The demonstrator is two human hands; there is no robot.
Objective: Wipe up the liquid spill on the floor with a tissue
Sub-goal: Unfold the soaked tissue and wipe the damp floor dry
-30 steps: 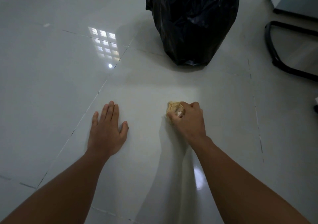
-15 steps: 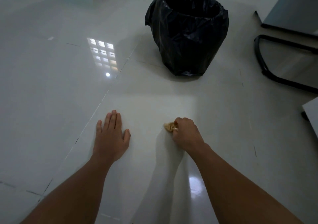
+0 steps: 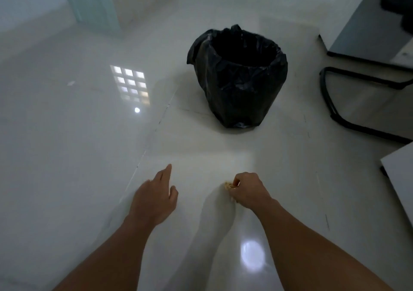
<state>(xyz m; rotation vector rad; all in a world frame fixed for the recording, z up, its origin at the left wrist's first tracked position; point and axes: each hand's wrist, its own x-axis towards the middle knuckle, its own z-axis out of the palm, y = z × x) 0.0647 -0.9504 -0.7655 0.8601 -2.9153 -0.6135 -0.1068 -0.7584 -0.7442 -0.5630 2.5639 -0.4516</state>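
Note:
My right hand (image 3: pixel 248 189) is closed in a fist around a crumpled, yellow-stained tissue (image 3: pixel 228 185), of which only a small wad shows at the thumb side. The fist hovers low over the glossy white tile floor (image 3: pixel 201 152). My left hand (image 3: pixel 156 194) is to its left, fingers together and pointing forward, lifted off the floor and holding nothing. I see no liquid on the tiles around the hands. A bin lined with a black bag (image 3: pixel 238 76) stands straight ahead, past both hands.
A black tubular chair base (image 3: pixel 348 103) and a grey desk panel (image 3: pixel 366 15) stand at the right. A white panel edge (image 3: pixel 400 179) juts in at the right. A pale cabinet (image 3: pixel 105 4) sits at the far left. Window glare reflects on the tiles.
My view has risen and pulled back from the floor. My left hand has lifted off the tile where it lay flat. My right hand has drawn the tissue tighter into the fist.

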